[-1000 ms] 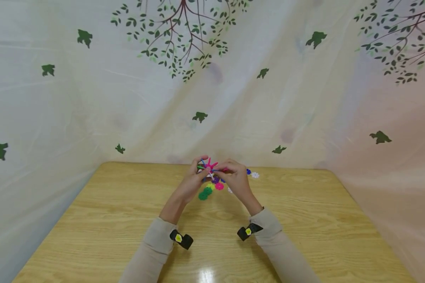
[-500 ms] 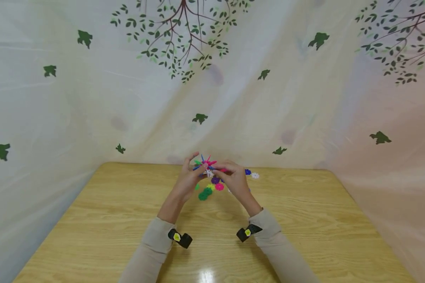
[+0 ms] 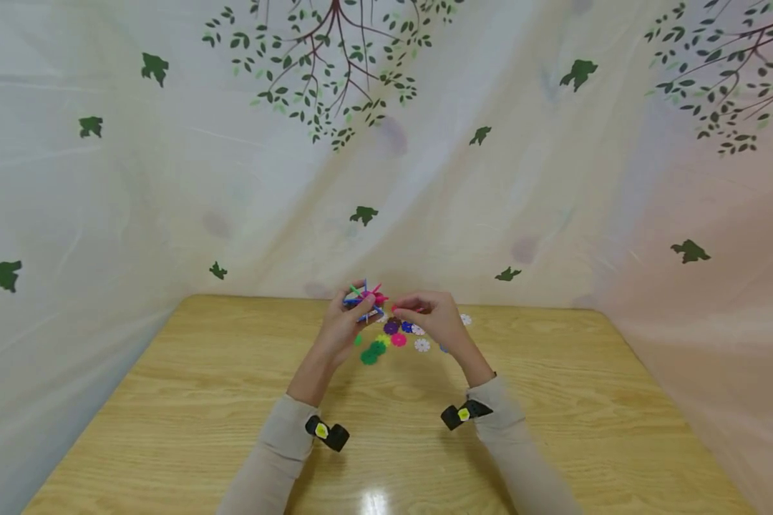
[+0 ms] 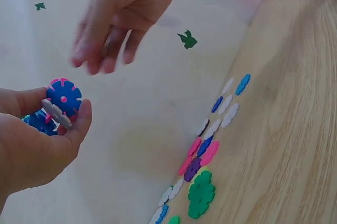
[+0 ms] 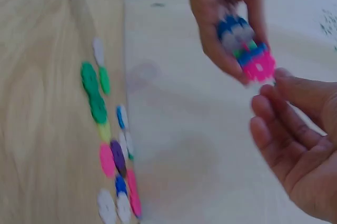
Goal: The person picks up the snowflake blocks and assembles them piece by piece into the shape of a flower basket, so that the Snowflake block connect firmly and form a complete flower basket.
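My left hand point(image 3: 341, 330) grips a cluster of interlocking plastic snowflake discs point(image 4: 64, 99) in blue, pink, white and green, held up above the table's far part. In the right wrist view a pink disc point(image 5: 258, 67) faces outward at the cluster's end, beside a blue one. My right hand point(image 3: 443, 325) is just to the right of the cluster, apart from it. Its fingers point(image 4: 108, 65) are loosely bent with nothing between them in the left wrist view. Part of the cluster is hidden behind the left thumb and palm.
Several loose snowflake discs lie below the hands on the wooden table point(image 3: 232, 400): green discs point(image 3: 373, 352), a purple disc point(image 3: 391, 327), a pink disc point(image 3: 399, 340) and white discs point(image 3: 421, 345). A leaf-printed curtain point(image 3: 283, 214) stands behind the table's far edge.
My right hand has let go of the cluster and moved off to the right. The left hand has shifted slightly left with the cluster, which is now turned differently.
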{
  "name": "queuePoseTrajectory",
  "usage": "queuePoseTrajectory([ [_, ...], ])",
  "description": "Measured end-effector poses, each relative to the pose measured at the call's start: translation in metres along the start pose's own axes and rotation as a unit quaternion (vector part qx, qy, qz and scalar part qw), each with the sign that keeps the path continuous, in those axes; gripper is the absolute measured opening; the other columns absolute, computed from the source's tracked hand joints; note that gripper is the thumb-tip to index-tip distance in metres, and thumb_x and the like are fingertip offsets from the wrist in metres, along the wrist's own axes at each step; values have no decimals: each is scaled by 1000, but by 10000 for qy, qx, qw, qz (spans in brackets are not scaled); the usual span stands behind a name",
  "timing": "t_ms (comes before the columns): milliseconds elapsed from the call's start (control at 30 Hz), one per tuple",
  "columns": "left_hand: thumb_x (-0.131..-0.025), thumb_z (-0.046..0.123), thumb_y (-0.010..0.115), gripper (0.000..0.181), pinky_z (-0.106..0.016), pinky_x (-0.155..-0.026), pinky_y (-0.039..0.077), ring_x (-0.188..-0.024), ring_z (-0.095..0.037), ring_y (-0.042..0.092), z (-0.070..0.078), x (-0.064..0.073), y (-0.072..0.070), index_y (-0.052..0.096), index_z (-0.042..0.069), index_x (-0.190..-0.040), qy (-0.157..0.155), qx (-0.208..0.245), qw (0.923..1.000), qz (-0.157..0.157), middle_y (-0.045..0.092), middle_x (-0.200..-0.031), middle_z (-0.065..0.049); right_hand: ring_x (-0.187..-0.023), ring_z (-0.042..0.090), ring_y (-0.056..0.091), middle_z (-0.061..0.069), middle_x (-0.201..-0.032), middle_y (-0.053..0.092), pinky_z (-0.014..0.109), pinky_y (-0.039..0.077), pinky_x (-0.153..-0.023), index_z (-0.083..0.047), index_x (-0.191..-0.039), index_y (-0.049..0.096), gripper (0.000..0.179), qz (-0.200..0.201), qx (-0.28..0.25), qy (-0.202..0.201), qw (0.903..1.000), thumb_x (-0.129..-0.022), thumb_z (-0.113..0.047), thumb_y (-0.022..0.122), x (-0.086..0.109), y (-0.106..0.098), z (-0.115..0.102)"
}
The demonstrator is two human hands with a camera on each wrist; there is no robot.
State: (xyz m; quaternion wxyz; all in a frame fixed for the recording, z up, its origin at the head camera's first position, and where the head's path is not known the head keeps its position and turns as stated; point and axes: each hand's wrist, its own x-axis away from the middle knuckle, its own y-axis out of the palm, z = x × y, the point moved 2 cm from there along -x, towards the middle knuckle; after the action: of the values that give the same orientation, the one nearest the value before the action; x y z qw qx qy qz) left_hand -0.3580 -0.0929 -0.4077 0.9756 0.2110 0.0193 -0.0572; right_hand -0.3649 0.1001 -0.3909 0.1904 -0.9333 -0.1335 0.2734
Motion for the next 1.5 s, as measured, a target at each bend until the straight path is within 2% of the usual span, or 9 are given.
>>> queuePoseTrajectory([
  [100,-105,7,54,45,-29,-93,59,-91,-10,64,2,-2,-5,39,8,-148,-10,-47,10000,82,61,-107,-1,-88,22,73,15,-101,77,23,58,-77,-2,-107,77,17,-417,466,272,9977,-93,-12,74,-1,-21,11],
  [233,-106,10,54,49,-28,-92,58,-89,-8,63,7,-2,-11,36,9,-152,-58,-122,9998,111,59,-105,1,-87,21,72,20,-99,75,22,57,-76,4,-106,74,16,-1075,841,604,9888,-92,-4,73,-3,-44,36],
  [367,-106,9,52,51,-25,-89,58,-96,-11,62,10,-1,-12,33,9,-153,-128,-121,9998,70,57,-117,-5,-79,19,69,23,-91,75,20,54,-68,10,-101,73,14,-1616,1222,924,9749,-89,2,74,-1,-58,61],
  [500,-106,7,50,51,-25,-88,57,-105,-16,59,10,0,-12,31,9,-153,-215,-145,9997,1,51,-129,-11,-73,14,62,20,-85,73,22,50,-64,11,-97,73,15,-1915,1521,1110,9633,-87,1,76,6,-67,77],
  [733,-107,6,49,52,-28,-88,57,-99,-12,65,9,1,-13,28,6,-155,-220,-216,9992,-274,66,-111,0,-74,11,57,10,-83,68,21,49,-65,6,-104,72,21,-2258,1627,1404,9502,-85,-1,79,15,-70,101],
  [933,-107,5,47,49,-24,-85,57,-103,-12,68,9,2,-12,31,7,-153,-216,-196,9987,-414,69,-108,4,-72,11,52,8,-80,64,20,43,-63,4,-100,73,21,-2279,1472,1226,9547,-84,-6,82,19,-67,110],
  [1200,-108,6,45,45,-29,-94,56,-103,-10,68,8,2,-11,32,10,-151,-227,-267,9980,-525,65,-122,-3,-75,12,50,3,-81,59,23,44,-67,2,-94,66,22,-2189,1291,1527,9550,-82,-4,84,21,-64,111],
  [1333,-108,6,44,45,-26,-91,57,-106,-11,70,8,2,-10,32,9,-152,-212,-142,9979,-589,67,-119,-1,-79,15,53,9,-87,61,24,47,-67,3,-99,64,22,-2173,1102,1688,9551,-83,4,79,20,-63,107],
  [1500,-108,8,48,49,-25,-90,57,-106,-12,70,7,2,-9,29,8,-153,-218,-169,9979,-590,68,-117,1,-81,16,58,17,-92,67,28,53,-67,6,-106,68,17,-2117,818,1504,9622,-89,4,72,18,-60,97],
])
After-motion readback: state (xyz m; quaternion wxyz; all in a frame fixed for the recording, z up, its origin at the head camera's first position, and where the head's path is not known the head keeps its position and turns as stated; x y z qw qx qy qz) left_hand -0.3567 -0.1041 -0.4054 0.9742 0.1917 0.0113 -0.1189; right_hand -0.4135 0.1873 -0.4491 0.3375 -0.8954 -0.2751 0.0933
